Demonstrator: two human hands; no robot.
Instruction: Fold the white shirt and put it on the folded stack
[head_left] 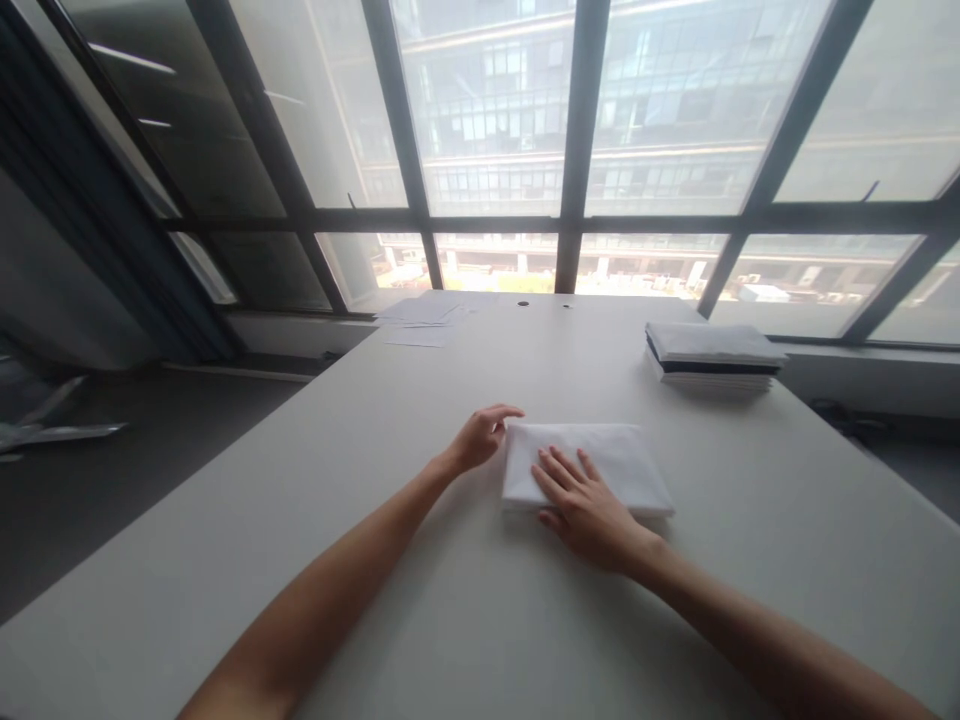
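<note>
A folded white cloth (619, 460) lies flat on the white table, its layered edge toward me. My right hand (589, 510) rests palm down on the front left part of the cloth, fingers spread. At the cloth's back left corner is my left hand (480, 438). Its index finger reaches along the corner and the other fingers bend beside the left edge. I see no cloth gripped in it, though the undersides of its fingers are hidden.
On the white table (315, 510), a stack of folded cloths (712, 352), white with a dark layer, stands at the back right. Sheets of white paper (420, 315) lie at the far left edge. Tall windows (495, 110) rise behind, with a dark curtain (90, 200) at left.
</note>
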